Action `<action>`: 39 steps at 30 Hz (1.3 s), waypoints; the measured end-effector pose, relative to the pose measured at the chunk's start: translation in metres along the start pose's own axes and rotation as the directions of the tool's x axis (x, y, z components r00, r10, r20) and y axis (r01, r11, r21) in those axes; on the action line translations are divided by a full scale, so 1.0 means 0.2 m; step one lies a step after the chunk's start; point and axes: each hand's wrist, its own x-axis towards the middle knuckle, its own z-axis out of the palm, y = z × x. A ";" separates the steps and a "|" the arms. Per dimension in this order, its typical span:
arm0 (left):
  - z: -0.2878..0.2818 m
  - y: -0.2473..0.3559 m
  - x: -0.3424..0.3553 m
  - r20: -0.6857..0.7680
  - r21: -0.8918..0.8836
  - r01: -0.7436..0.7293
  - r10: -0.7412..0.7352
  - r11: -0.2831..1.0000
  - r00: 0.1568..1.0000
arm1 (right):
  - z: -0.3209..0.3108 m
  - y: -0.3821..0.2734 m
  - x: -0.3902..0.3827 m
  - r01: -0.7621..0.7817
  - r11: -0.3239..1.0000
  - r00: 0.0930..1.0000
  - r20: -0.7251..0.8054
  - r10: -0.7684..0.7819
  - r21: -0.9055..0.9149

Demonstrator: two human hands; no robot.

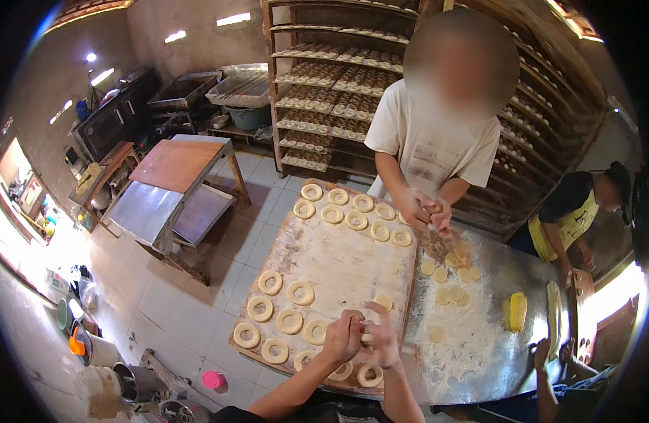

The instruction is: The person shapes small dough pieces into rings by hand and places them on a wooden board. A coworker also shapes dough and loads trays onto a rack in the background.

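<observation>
Head view: left hand, fingers curled, pinches small pale dough piece; right hand, blurred, fingers partly spread beside it, exact grip impossible to tell. Dough piece sits between both hands above near end of floured board, outline mostly hidden; nearest dough rings partly covered by forearms

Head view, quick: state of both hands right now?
Left hand: fingers curled at the dough piece; whether it grips cannot be told.
Right hand: fingers curved, holding the dough piece.
</observation>
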 end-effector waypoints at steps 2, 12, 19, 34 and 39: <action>-0.05 -0.01 0.02 -0.006 -0.041 0.027 -0.027 0.999 1.000 | 0.03 0.02 0.03 -0.067 0.946 0.994 -0.065 0.092 0.318; -0.13 -0.09 0.13 0.071 0.055 0.044 -0.048 0.997 0.996 | 0.08 0.12 0.16 -0.105 0.994 0.994 -0.027 0.106 0.024; -0.18 -0.14 0.21 0.119 0.187 0.040 -0.063 0.982 0.991 | 0.10 0.17 0.27 -0.051 0.972 0.993 -0.090 0.074 0.231; -0.27 -0.35 0.46 -0.026 0.727 0.166 -0.214 0.666 0.977 | 0.06 0.34 0.55 -0.495 0.644 0.861 -0.431 0.272 -0.583; -0.30 -0.44 0.35 0.122 0.803 0.044 -0.237 0.594 0.964 | 0.09 0.38 0.49 -0.228 0.210 0.971 -0.206 0.120 -0.951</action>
